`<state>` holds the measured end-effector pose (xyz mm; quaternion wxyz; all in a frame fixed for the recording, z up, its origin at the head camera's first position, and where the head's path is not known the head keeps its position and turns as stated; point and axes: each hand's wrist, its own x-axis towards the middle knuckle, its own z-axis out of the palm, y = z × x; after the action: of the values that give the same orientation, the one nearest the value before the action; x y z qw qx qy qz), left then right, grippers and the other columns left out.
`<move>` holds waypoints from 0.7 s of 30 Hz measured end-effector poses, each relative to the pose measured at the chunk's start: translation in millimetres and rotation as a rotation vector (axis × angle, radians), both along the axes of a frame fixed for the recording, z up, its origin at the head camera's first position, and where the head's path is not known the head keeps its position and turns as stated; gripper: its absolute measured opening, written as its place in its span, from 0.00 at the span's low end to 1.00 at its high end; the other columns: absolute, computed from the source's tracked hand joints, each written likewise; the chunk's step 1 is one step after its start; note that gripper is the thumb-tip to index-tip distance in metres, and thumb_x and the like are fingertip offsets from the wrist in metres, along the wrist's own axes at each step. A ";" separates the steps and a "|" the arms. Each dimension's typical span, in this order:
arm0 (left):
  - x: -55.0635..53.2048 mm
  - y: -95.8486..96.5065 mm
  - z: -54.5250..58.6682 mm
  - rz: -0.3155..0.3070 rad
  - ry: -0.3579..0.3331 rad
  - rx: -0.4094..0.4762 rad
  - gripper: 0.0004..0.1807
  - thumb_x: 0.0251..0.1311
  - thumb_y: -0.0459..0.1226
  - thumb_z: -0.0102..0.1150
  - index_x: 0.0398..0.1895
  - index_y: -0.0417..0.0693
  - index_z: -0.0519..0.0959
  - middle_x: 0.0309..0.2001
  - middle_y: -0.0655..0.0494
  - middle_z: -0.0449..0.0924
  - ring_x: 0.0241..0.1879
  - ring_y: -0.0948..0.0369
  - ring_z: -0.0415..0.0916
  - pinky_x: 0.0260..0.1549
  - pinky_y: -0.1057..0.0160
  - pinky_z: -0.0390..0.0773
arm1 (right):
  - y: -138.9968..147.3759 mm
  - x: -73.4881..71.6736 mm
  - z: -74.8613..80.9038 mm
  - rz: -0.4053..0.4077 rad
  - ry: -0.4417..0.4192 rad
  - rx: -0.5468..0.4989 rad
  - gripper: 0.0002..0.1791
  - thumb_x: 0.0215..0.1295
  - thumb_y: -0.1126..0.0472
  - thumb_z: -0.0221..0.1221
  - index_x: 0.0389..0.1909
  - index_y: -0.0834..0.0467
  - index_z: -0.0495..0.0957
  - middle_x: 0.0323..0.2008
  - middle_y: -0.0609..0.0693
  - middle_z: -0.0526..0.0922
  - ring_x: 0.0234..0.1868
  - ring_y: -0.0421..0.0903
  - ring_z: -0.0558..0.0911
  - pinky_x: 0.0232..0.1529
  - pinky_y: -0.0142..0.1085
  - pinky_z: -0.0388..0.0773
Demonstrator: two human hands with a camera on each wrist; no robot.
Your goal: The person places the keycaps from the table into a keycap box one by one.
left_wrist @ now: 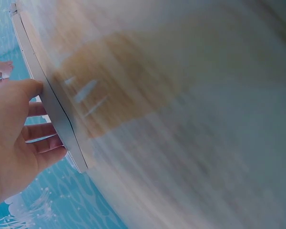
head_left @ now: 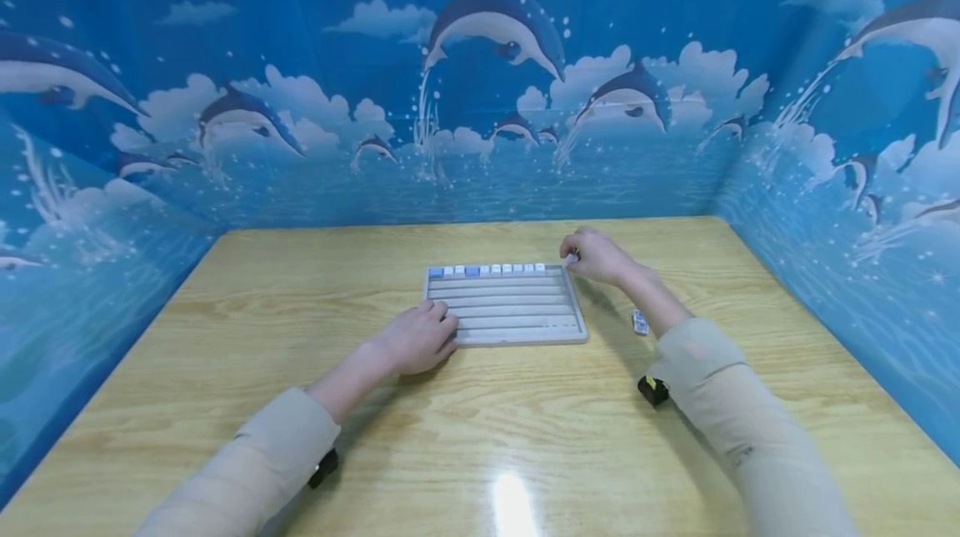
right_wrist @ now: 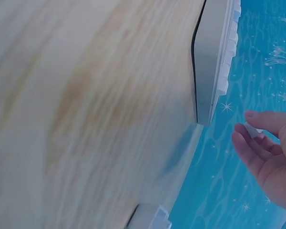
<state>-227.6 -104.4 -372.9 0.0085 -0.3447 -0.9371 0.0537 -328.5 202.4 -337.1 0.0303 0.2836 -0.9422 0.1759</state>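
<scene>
A pale grey keyboard-shaped tray [head_left: 502, 300] with ridged rows lies on the table. Along its far edge stands a row of small white and blue keycaps [head_left: 495, 269]. My left hand [head_left: 420, 338] holds the tray's near left corner, with the thumb on the front edge and fingers at the side in the left wrist view. Just off the far right corner, my right hand [head_left: 596, 256] pinches a small white keycap [right_wrist: 252, 130] between thumb and fingers, raised above the table. Its top face is not readable.
Right of the tray lies a small piece with dark markings [head_left: 640, 322], beneath the right forearm. Black wrist devices [head_left: 653, 390] show at both sleeves. A blue dolphin-print curtain [head_left: 480, 145] encloses the wooden table [head_left: 420, 454] at the back and sides.
</scene>
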 end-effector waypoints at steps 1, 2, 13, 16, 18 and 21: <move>0.0 0.2 0.0 0.002 -0.001 -0.002 0.14 0.67 0.46 0.47 0.44 0.46 0.74 0.36 0.53 0.68 0.36 0.59 0.66 0.37 0.59 0.71 | -0.8 -0.5 -0.3 0.001 0.001 0.007 0.11 0.52 0.72 0.59 0.39 0.68 0.78 0.36 0.59 0.78 0.39 0.54 0.75 0.42 0.46 0.73; 0.1 0.4 0.1 0.003 -0.002 -0.004 0.14 0.67 0.46 0.47 0.44 0.46 0.74 0.36 0.53 0.68 0.37 0.59 0.66 0.37 0.59 0.71 | -1.5 -1.7 -1.0 0.003 0.003 0.012 0.12 0.52 0.72 0.59 0.40 0.68 0.78 0.37 0.59 0.78 0.40 0.54 0.76 0.43 0.46 0.73; -0.9 -0.4 -0.4 -0.001 0.004 -0.010 0.14 0.67 0.46 0.47 0.43 0.46 0.74 0.35 0.53 0.67 0.36 0.59 0.65 0.36 0.59 0.71 | -10.0 -12.9 -4.6 -0.028 -0.043 0.047 0.14 0.56 0.71 0.58 0.44 0.71 0.76 0.39 0.62 0.80 0.42 0.55 0.77 0.45 0.46 0.74; -0.9 -0.7 -0.8 0.001 0.006 -0.009 0.14 0.67 0.46 0.47 0.43 0.45 0.74 0.36 0.53 0.67 0.36 0.58 0.65 0.37 0.59 0.71 | -12.5 -15.8 -6.6 -0.014 -0.062 0.066 0.14 0.58 0.70 0.58 0.45 0.71 0.77 0.41 0.62 0.79 0.42 0.55 0.78 0.45 0.45 0.74; -0.8 -0.7 -1.1 -0.002 0.010 -0.009 0.14 0.67 0.46 0.47 0.43 0.45 0.74 0.36 0.52 0.68 0.37 0.58 0.66 0.37 0.59 0.71 | -14.7 -16.4 -8.0 0.003 -0.071 0.085 0.13 0.58 0.70 0.58 0.45 0.70 0.77 0.41 0.61 0.79 0.42 0.54 0.78 0.44 0.44 0.74; -0.3 -0.7 -1.8 -0.007 0.012 -0.006 0.14 0.67 0.46 0.47 0.43 0.45 0.74 0.36 0.52 0.68 0.37 0.58 0.66 0.38 0.59 0.71 | -17.7 -16.8 -10.1 0.010 -0.079 0.112 0.13 0.57 0.70 0.59 0.45 0.69 0.78 0.39 0.60 0.78 0.41 0.54 0.77 0.43 0.44 0.74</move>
<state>-227.9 -105.1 -374.6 0.0132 -0.3479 -0.9356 0.0584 -345.4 184.8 -347.1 -0.0237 0.2826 -0.9495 0.1341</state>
